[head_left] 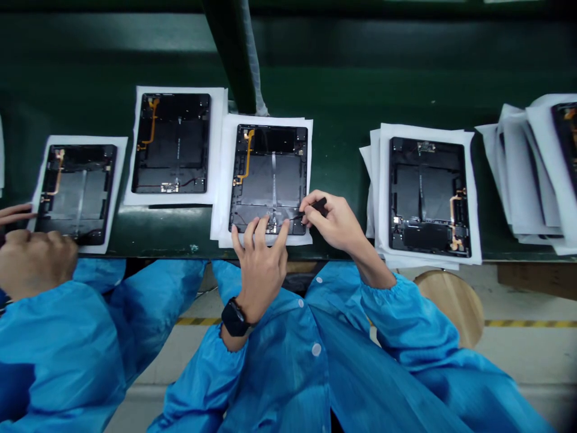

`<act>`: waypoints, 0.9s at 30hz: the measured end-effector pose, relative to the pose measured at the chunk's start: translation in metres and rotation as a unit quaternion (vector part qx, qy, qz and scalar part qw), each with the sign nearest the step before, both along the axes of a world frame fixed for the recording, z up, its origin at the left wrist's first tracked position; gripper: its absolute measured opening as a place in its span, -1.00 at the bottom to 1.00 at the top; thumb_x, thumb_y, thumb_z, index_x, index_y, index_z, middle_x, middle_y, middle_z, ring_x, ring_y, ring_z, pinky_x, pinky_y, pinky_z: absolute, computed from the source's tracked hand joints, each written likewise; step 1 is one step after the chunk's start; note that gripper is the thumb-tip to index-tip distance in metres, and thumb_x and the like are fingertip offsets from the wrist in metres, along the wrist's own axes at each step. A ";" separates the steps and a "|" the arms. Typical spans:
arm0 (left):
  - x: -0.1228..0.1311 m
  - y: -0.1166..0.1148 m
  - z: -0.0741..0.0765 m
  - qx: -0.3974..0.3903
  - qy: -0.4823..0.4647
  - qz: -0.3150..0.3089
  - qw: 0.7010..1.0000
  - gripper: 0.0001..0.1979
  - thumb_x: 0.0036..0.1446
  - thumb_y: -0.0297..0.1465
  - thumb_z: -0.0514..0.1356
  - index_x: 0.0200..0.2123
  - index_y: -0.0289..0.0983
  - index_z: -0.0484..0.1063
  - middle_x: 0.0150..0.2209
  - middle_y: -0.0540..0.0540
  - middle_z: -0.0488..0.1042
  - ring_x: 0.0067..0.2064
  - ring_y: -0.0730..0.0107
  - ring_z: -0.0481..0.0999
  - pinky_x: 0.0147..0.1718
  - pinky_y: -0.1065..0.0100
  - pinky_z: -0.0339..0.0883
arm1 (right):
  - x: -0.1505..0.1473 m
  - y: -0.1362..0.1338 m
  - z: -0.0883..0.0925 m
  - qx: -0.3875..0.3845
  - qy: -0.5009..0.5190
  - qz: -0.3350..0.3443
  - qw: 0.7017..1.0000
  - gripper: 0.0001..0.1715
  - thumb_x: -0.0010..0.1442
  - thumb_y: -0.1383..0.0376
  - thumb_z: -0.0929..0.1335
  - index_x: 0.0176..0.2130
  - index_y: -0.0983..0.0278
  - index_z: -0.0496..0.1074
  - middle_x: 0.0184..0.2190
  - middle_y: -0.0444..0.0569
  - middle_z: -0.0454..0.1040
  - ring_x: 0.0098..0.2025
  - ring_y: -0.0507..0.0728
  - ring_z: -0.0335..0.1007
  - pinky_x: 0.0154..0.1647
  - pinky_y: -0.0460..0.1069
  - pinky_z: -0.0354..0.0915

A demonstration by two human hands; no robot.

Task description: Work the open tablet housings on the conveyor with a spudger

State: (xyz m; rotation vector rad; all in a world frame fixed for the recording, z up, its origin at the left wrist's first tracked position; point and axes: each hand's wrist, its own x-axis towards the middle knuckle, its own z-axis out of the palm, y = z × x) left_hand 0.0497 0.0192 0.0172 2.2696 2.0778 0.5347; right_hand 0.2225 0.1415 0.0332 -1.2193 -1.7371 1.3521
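Observation:
An opened tablet (256, 192) lies on white sheets in front of me, its dark inner parts, orange flex cable and pale central strip exposed. My left hand (261, 261) rests at its lower edge, fingers spread and fingertips touching the bottom part of the housing. Between the thumb and fingers of my right hand (334, 221) is a slim black hand tool (320, 207). Its thin end points left over the tablet's lower right corner; whether it is tweezers or a pry stick I cannot make out.
More opened tablets lie on white sheets: one at upper left (157, 150), another to the right (428, 180). A co-worker's hands (40, 258) are at a tablet (67, 198) on the far left. White sheets (525, 174) are piled at right. A dark post (234, 60) rises behind my tablet.

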 end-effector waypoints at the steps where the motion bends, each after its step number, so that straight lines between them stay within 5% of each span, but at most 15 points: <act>1: 0.000 0.000 0.000 0.000 -0.001 0.000 1.000 -0.51 0.43 -0.43 0.14 0.38 -0.10 0.42 0.37 -0.35 0.31 0.43 -0.18 0.24 0.45 -0.42 -0.10 | 0.000 0.000 0.000 0.002 0.000 -0.002 1.000 -0.94 0.25 0.34 0.38 -0.25 0.24 0.50 -0.45 -0.13 0.55 -0.49 0.05 0.42 -0.43 -0.05 0.29; 27: -0.006 0.003 0.004 0.000 0.037 -0.024 0.999 -0.50 0.43 -0.42 0.15 0.38 -0.09 0.41 0.32 -0.35 0.33 0.38 -0.21 0.27 0.41 -0.47 -0.03 | -0.002 0.001 0.010 0.024 -0.029 0.022 0.999 -0.88 0.29 0.33 0.33 -0.24 0.26 0.50 -0.45 -0.12 0.54 -0.41 0.08 0.46 -0.35 -0.04 0.24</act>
